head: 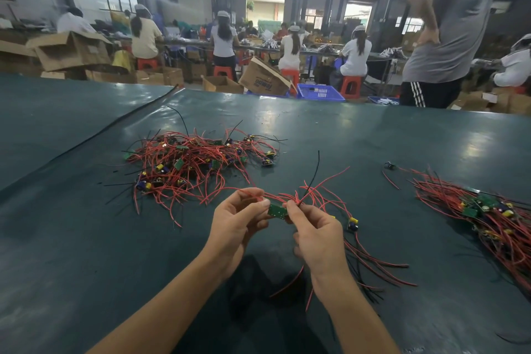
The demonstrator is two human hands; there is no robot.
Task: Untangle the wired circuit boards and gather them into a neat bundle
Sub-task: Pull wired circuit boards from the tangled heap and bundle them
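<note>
1. Risk, snagging: thin red wires (313, 195) fan from the small green rectangular circuit board (277, 211) and cross each other and a single black wire (314, 172). A hard pull apart would likely tighten the crossing or strain a soldered joint.
2. Risk, drag-along: one red strand appears to run from the held board back to the tangled heap of red-wired boards (195, 164) at centre-left. Lifting away could tow that heap across the dark green matte surface (86, 238).
3. Risk, slipping: a second board with yellow and blue components (352, 223) hangs just beside the right hand. Whether it is gripped cannot be told, and a shake might drop it.
4. Left hand (238, 218): raised above the surface, fingers curled, thumb and forefinger pinching the green board's left end.
5. Right hand (316, 236): raised level with the left, fingers curled, thumb and forefinger pinching the board's right end where the wires gather. Red and black strands trail under the wrist onto the surface.
6. Location: the board in work sits between both hands, near centre. A laid-out bundle of red-wired boards (488, 215) lies well apart at right, and the heap is still unsorted.
</note>
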